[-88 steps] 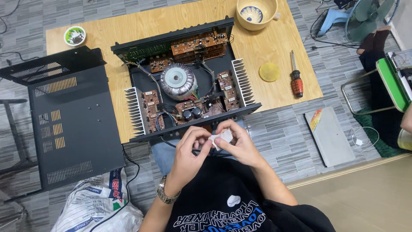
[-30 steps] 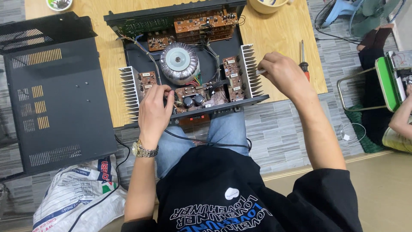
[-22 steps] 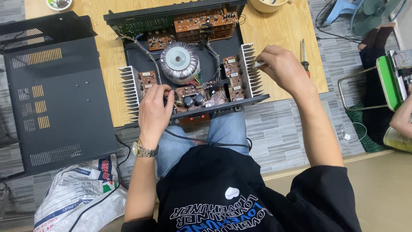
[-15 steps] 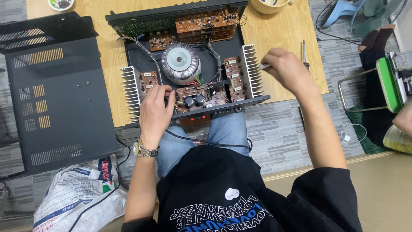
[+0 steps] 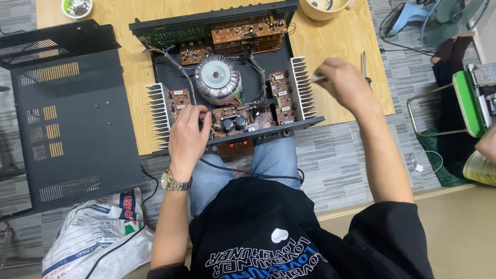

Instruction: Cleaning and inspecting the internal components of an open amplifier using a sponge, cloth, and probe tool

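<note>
Amplifier chassis (image 5: 227, 77): It lies open on the wooden bench (image 5: 341, 46), directly ahead of you, with the toroidal transformer (image 5: 217, 78) at centre and finned heatsinks along both sides.

Change: Your right hand (image 5: 343, 82) has lifted off the right heatsink (image 5: 303, 89) and moved outward over the bench. Your left hand has not moved. Judged from this, the right-side contact has ended.

Left hand (image 5: 187, 135): Your fingers rest on the front circuit board (image 5: 240, 118), just beside the two black capacitors (image 5: 233, 124). The grip is loose, clamped on nothing.

Right hand: The grip is pinched together on a small white item (image 5: 317, 78), too small to identify. It hovers clear of the chassis.

Surroundings: A screwdriver (image 5: 365, 66) lies just beyond your right hand. The removed black cover (image 5: 67, 113) lies to the left.
</note>
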